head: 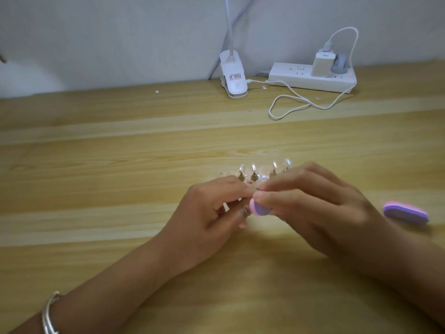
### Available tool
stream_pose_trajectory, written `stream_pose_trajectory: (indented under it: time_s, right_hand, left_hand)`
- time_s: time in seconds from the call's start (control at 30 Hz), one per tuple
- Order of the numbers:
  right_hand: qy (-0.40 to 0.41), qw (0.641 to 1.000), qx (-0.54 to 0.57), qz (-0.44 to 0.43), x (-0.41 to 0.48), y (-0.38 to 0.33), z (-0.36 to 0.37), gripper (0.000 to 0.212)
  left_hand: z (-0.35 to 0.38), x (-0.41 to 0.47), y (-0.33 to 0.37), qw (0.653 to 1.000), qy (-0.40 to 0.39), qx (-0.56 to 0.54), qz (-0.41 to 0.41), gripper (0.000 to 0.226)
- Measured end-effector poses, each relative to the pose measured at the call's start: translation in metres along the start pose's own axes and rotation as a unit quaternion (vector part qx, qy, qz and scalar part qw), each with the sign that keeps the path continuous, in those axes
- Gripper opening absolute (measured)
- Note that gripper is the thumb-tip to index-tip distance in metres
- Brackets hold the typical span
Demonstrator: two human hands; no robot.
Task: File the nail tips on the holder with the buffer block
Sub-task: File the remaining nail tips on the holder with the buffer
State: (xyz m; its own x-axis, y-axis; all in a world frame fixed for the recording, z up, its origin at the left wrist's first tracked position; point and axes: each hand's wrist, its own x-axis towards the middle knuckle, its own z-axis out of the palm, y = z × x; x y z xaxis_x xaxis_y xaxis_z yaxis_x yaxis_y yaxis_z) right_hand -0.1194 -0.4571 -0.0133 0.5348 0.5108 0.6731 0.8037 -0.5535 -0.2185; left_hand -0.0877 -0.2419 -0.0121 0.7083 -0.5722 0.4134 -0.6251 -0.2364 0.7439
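Clear nail tips (252,168) on small metal posts of the holder (255,176), mid tabletop (120,165), just behind both hands. Pink/purple buffer block (258,209) pinched btwn thumb and fingers (296,182) of right hand (320,208), end-on to camera, pressed at a spot hidden btwn the two hands. Left hand (204,218) curled, pinching something thin and metallic, prob one post w/ its tip; too blurred to say for sure. Judged as mid-filing. Tips prob v. light, thin, springy plastic, easy to crack or pop off a post: best steadied at the post, not the tip edge, w/ light strokes. Block prob soft foam, grippy, light; hold by the long sides. Holder light too, likely to skid unless braced. Second buffer block (405,212) flat on tabletop to the right, near right wrist, not touching. Far edge: clip lamp (233,75), power strip (310,79) w/ charger (321,65) and looped white cable (296,102). Silver bangles (49,314) on left wrist
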Motion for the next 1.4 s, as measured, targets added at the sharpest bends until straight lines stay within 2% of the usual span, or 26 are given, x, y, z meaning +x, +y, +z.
stream_pose_trajectory:
  time_s: [0.1,0.17,0.27,0.33,0.4,0.47,0.53,0.63,0.8,0.93,1.23,1.4]
  right_hand:
    - [0.005,0.999,-0.043,0.02,0.002,0.01,-0.006,0.015]
    - [0.03,0.998,-0.028,0.036,0.003,0.005,-0.007,0.014]
    - [0.009,1.0,-0.013,0.004,0.001,-0.006,0.002,0.014]
    - [0.004,0.999,-0.037,0.011,0.001,0.0,-0.001,0.014]
    - [0.034,0.998,-0.048,0.037,0.002,0.005,-0.006,0.014]
    - [0.051,0.998,-0.026,0.035,0.002,0.0,-0.004,0.013]
    - [0.031,0.999,-0.016,0.007,0.0,-0.006,0.002,0.015]
    - [0.02,0.999,-0.044,0.016,0.001,0.001,0.001,0.016]
    - [0.027,0.999,-0.019,0.007,-0.002,-0.005,0.006,0.016]
    - [0.039,0.998,0.006,0.054,-0.003,-0.003,0.006,0.016]
    - [0.032,0.998,0.022,0.046,-0.004,-0.005,0.009,0.018]
    - [0.048,0.996,0.027,0.07,-0.002,0.0,0.013,0.015]
  left_hand:
    - [0.0,-0.001,-0.002,1.0,0.013,-0.008,-0.021,0.012]
    - [0.0,-0.001,-0.001,1.0,0.015,-0.009,-0.018,0.013]
    - [0.0,0.0,0.0,1.0,0.001,0.0,0.001,0.027]
    - [0.0,0.0,-0.001,1.0,0.001,-0.011,-0.014,0.018]
    - [0.002,-0.001,-0.002,1.0,0.007,-0.017,-0.024,0.012]
    - [0.002,-0.001,-0.001,1.0,0.0,-0.021,-0.013,0.02]
    - [0.001,-0.001,-0.001,1.0,-0.006,-0.023,-0.002,0.029]
    - [0.001,-0.002,-0.002,0.998,-0.001,-0.048,-0.027,0.014]
    - [0.0,-0.001,-0.001,0.999,-0.009,-0.041,-0.024,0.018]
    - [-0.001,-0.002,-0.003,0.998,-0.008,-0.06,-0.033,0.013]
    - [0.0,0.002,-0.004,1.0,-0.015,0.016,-0.011,0.015]
    - [-0.001,0.0,-0.006,0.997,-0.017,0.063,-0.039,0.017]
